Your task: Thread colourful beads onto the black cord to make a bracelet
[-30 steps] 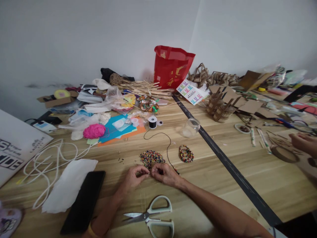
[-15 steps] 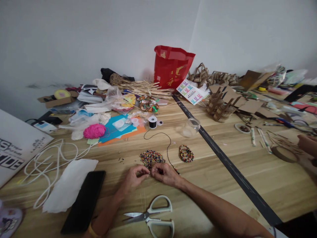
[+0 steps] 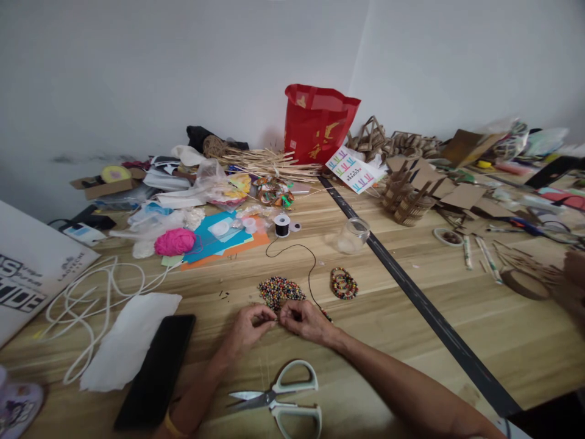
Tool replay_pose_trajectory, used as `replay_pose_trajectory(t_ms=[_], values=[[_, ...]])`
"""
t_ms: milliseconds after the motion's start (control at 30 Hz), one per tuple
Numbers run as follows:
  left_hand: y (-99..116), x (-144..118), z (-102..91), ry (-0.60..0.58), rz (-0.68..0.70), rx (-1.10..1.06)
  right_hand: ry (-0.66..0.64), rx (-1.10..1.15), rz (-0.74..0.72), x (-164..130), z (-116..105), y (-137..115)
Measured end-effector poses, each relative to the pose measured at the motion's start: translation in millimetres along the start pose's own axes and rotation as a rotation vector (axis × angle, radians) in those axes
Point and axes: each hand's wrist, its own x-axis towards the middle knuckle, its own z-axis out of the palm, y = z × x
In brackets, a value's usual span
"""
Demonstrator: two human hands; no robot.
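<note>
Colourful small beads (image 3: pixel 280 291) lie in a heap on the wooden table. Just in front of the heap, my left hand (image 3: pixel 250 326) and my right hand (image 3: pixel 308 322) meet, their fingertips pinched close together. A tiny thing at my left fingertips is too small to name. From a spool (image 3: pixel 282 225), a black cord (image 3: pixel 312 268) curves down to my right hand, with a few beads near it; it appears pinched there, though its end is hidden. Beaded bracelets (image 3: pixel 343 284) lie stacked to the right. White-handled scissors (image 3: pixel 278 399) rest open below my hands.
A black phone (image 3: pixel 158 372), white paper (image 3: pixel 130 341) and looped white cord (image 3: pixel 98 292) are at left. Beyond are pink yarn (image 3: pixel 174 242), a clear jar (image 3: pixel 353 236) and a red bag (image 3: pixel 319 125). Another person's hand (image 3: pixel 574 274) is blurred at far right.
My hands keep almost the same pinched pose over the table. The other person's hand at the far right has shifted slightly.
</note>
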Motion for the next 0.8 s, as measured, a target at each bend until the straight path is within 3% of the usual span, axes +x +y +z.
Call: replay_pose_trajectory(t_ms=[800], values=[[2.4,0.0,0.0,0.002,-0.009,-0.022,0.002,0.024,-0.010,0.2,0.4,0.3]])
